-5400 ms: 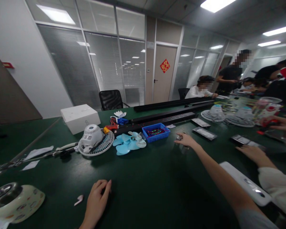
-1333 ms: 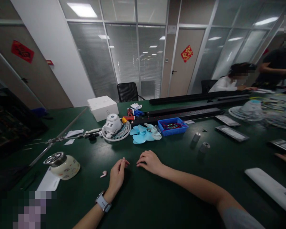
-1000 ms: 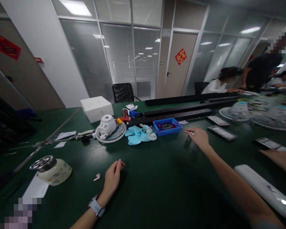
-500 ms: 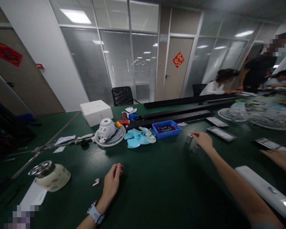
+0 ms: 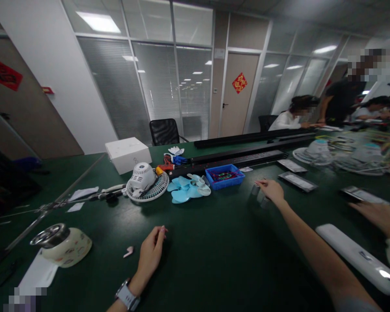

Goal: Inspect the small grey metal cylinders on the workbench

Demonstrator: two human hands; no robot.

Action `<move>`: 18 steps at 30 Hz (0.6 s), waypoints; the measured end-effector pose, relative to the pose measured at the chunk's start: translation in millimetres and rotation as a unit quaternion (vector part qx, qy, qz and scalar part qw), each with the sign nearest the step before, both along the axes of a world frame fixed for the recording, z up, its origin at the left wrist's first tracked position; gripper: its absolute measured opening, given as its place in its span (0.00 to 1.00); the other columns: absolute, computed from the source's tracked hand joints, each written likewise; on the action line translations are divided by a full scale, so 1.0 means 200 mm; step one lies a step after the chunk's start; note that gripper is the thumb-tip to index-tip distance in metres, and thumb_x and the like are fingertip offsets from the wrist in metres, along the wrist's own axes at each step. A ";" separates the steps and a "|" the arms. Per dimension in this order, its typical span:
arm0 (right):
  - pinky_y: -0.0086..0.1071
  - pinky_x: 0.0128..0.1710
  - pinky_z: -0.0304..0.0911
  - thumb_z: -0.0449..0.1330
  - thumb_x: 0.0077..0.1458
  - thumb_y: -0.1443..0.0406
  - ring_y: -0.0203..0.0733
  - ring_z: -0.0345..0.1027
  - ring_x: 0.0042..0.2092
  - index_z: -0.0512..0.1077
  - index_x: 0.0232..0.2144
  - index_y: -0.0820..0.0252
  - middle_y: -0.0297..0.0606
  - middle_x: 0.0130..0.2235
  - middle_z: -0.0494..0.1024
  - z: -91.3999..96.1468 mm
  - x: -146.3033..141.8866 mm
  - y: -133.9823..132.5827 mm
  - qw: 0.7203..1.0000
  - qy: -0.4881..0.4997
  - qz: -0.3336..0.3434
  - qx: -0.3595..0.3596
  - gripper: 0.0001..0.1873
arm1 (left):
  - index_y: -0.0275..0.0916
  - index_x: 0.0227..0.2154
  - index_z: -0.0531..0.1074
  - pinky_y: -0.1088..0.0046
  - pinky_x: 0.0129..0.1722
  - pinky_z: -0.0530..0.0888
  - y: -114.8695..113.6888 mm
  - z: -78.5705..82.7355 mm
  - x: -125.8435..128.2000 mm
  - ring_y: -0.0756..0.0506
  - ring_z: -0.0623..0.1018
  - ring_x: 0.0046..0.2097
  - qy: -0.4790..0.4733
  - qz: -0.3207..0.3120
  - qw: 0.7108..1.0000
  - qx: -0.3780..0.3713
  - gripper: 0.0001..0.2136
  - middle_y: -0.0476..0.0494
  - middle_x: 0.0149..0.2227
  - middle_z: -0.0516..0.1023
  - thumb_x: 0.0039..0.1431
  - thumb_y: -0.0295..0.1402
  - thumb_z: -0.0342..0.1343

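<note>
Silvery, one small cylinder [image 5: 255, 189] is at the fingertips of the right hand [image 5: 273, 191]; a second cylinder [image 5: 264, 202] is on the green bench [image 5: 214, 247], partly under that hand. Whether its bent fingers grip either, I cannot tell. Leftward lie a blue tray [image 5: 229, 183] of wires and pale-blue fan blades [image 5: 181, 196]. Nearer, the left hand [image 5: 151, 249] rests loosely curled, how closed I cannot tell, beside a pink earbud [image 5: 129, 251].

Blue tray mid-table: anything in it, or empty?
Not empty: a tangle of thin wires, some red and green, shows inside the open-topped blue tray. Can't tell how deep they go.
</note>
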State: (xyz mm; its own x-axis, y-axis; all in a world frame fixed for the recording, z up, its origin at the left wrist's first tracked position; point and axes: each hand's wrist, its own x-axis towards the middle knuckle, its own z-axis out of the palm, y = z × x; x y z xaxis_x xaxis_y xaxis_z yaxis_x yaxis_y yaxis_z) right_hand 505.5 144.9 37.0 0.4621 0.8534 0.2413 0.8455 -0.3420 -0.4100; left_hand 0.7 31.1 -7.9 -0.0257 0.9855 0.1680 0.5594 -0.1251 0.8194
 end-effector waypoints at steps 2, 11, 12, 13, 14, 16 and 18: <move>0.31 0.30 0.64 0.57 0.54 0.51 0.47 0.74 0.36 0.79 0.42 0.55 0.43 0.37 0.81 0.00 0.01 0.01 1.000 0.014 0.004 0.000 0.20 | 0.41 0.35 0.71 0.70 0.34 0.70 0.00 0.00 0.00 0.43 0.76 0.34 0.003 -0.002 1.000 -0.004 0.20 0.48 0.29 0.75 0.62 0.51 0.43; 0.29 0.33 0.66 0.57 0.53 0.56 0.45 0.75 0.40 0.80 0.40 0.59 0.41 0.40 0.81 -0.01 0.06 0.02 0.998 0.057 0.034 0.013 0.19 | 0.41 0.36 0.71 0.70 0.33 0.70 0.01 -0.02 -0.01 0.43 0.76 0.34 0.004 -0.004 1.000 -0.002 0.20 0.48 0.29 0.76 0.61 0.52 0.43; 0.29 0.33 0.66 0.57 0.53 0.55 0.45 0.75 0.39 0.80 0.40 0.59 0.41 0.39 0.81 -0.01 0.06 0.02 0.998 0.056 0.032 0.012 0.19 | 0.41 0.36 0.71 0.71 0.32 0.70 0.01 -0.03 -0.01 0.43 0.76 0.33 0.004 -0.004 1.000 -0.002 0.20 0.48 0.28 0.76 0.61 0.52 0.43; 0.30 0.33 0.65 0.57 0.52 0.55 0.46 0.75 0.39 0.80 0.39 0.58 0.41 0.39 0.81 -0.01 0.06 0.01 0.998 0.054 0.029 0.010 0.19 | 0.41 0.36 0.71 0.71 0.32 0.70 0.01 -0.03 -0.01 0.43 0.76 0.33 0.005 -0.003 1.000 -0.003 0.21 0.48 0.28 0.76 0.61 0.52 0.43; 0.30 0.32 0.65 0.57 0.52 0.54 0.46 0.75 0.38 0.80 0.39 0.58 0.42 0.38 0.81 0.00 0.05 0.01 0.998 0.052 0.024 0.006 0.19 | 0.41 0.35 0.71 0.71 0.32 0.70 0.01 -0.03 -0.01 0.43 0.76 0.33 0.006 -0.002 1.000 -0.002 0.21 0.48 0.28 0.76 0.61 0.53 0.43; 0.31 0.31 0.64 0.58 0.51 0.52 0.47 0.75 0.38 0.80 0.38 0.56 0.41 0.37 0.82 0.00 0.04 0.00 0.999 0.048 0.016 -0.003 0.19 | 0.41 0.35 0.72 0.71 0.31 0.70 0.01 -0.03 -0.01 0.43 0.76 0.32 0.007 -0.002 1.000 0.001 0.21 0.48 0.28 0.76 0.60 0.53 0.44; 0.31 0.31 0.64 0.58 0.51 0.50 0.47 0.74 0.38 0.80 0.37 0.55 0.41 0.37 0.81 0.01 0.03 -0.01 0.999 0.045 0.010 -0.010 0.21 | 0.41 0.35 0.72 0.72 0.30 0.69 0.01 -0.02 -0.01 0.44 0.76 0.32 0.007 -0.002 1.000 0.006 0.21 0.48 0.28 0.76 0.60 0.53 0.44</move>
